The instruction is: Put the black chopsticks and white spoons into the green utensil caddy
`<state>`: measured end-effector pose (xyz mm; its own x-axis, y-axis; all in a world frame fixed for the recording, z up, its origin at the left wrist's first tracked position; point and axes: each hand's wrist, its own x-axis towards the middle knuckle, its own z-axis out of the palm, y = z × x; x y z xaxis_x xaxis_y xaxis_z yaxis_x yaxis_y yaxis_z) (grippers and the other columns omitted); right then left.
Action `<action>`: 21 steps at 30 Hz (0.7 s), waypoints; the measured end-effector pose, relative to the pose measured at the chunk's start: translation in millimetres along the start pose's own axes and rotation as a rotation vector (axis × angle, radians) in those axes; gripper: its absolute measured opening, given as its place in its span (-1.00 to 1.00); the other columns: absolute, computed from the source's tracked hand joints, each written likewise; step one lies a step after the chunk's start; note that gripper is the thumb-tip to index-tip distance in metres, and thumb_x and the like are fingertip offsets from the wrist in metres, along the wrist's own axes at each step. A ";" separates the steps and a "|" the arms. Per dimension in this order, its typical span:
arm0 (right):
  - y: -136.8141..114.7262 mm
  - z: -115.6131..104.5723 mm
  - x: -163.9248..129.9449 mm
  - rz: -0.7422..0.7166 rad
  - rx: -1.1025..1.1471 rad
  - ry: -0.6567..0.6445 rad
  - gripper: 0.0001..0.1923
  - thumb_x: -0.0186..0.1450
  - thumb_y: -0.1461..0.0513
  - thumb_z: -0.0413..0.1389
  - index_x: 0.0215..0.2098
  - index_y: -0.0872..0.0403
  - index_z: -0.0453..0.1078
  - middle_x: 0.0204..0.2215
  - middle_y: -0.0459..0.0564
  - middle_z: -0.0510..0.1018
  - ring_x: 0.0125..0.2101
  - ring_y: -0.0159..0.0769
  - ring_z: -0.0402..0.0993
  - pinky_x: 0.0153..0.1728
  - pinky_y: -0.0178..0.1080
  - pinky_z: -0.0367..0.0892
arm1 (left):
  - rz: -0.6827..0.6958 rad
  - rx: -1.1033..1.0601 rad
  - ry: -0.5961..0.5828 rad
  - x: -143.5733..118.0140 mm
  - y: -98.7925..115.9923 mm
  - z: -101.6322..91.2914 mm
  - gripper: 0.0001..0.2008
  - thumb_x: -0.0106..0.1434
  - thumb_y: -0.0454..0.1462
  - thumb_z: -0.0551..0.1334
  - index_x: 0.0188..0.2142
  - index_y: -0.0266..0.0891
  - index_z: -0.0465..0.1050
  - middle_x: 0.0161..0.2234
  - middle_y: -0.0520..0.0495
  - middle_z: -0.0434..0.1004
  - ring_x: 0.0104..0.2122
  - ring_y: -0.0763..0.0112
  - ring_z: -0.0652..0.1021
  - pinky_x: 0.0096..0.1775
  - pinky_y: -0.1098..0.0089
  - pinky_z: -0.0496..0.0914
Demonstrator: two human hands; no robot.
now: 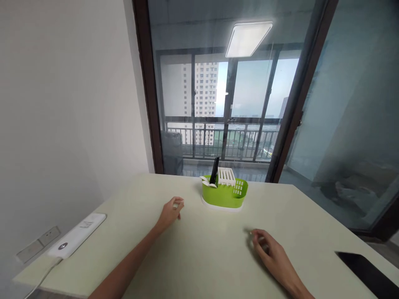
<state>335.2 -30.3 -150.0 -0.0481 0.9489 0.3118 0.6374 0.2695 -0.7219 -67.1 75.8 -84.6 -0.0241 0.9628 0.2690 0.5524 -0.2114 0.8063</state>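
Note:
My left hand (pixel 171 211) is over the left middle of the table, its fingers loosely curled with a gap between them and nothing visible inside. My right hand (pixel 272 253) hovers low over the right front, fingers bent and thumb near the fingertips, with no held thing visible. Beyond both hands stands a green utensil caddy (pixel 222 197) on a white base (pixel 222 207). Black chopsticks (pixel 214 170) and white spoons (pixel 208 182) stick out of its left part. A white slatted rack (pixel 226 176) sits across its middle. Neither hand touches the caddy.
The pale table (pixel 199 257) meets a white wall on the left. A white power strip (pixel 77 234) with a cable lies along the left edge. A dark flat object (pixel 368 272) is at the right edge. Glass doors (pixel 230 124) stand behind the table.

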 end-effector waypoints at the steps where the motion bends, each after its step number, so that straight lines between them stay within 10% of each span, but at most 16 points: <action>1: -5.0 2.4 12.0 -0.060 -0.048 0.051 -0.62 0.44 -0.01 -0.08 0.06 0.00 0.33 -0.12 0.05 0.54 -0.28 -0.23 0.53 -0.30 -0.24 0.47 | -0.039 -0.054 0.005 -7.5 -8.9 -2.2 -0.62 0.27 0.04 0.15 -0.14 -0.19 0.40 -0.24 -0.05 0.61 -0.66 0.50 0.50 -0.47 0.41 0.42; 7: -23.4 29.7 96.1 -0.250 -0.455 0.255 -0.39 0.46 0.04 -0.14 0.38 0.14 0.05 0.37 0.29 0.11 0.37 0.03 0.03 0.25 0.07 0.21 | -0.095 -0.128 0.026 -20.4 -25.7 -9.5 -0.57 0.27 0.10 0.09 -0.17 -0.20 0.37 -0.28 -0.05 0.57 -0.66 0.54 0.44 -0.58 0.46 0.31; 13: -3.6 54.5 117.4 -0.196 -0.601 0.189 -0.38 0.49 0.04 -0.23 0.41 0.18 0.04 0.38 0.33 0.16 0.41 0.07 -0.10 0.20 0.14 0.21 | -0.055 -0.143 -0.048 -24.7 -25.2 -3.3 -0.61 0.25 0.05 0.13 -0.20 -0.21 0.40 -0.34 -0.01 0.56 -0.65 0.55 0.43 -0.53 0.45 0.35; 21: 32.4 30.9 132.6 -0.110 -0.744 0.159 -0.38 0.50 0.06 -0.28 0.45 0.13 -0.03 0.38 0.29 0.17 0.41 0.02 -0.10 0.05 0.17 0.34 | -0.009 -0.155 -0.078 -26.4 -31.4 5.0 -0.60 0.28 0.06 0.12 -0.18 -0.21 0.42 -0.34 -0.02 0.58 -0.65 0.55 0.41 -0.54 0.45 0.34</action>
<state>325.7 109.3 -151.1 -0.0658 0.8727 0.4838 0.9876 0.1264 -0.0936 -79.6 57.9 -119.7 0.0396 0.9736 0.2250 0.4167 -0.2207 0.8818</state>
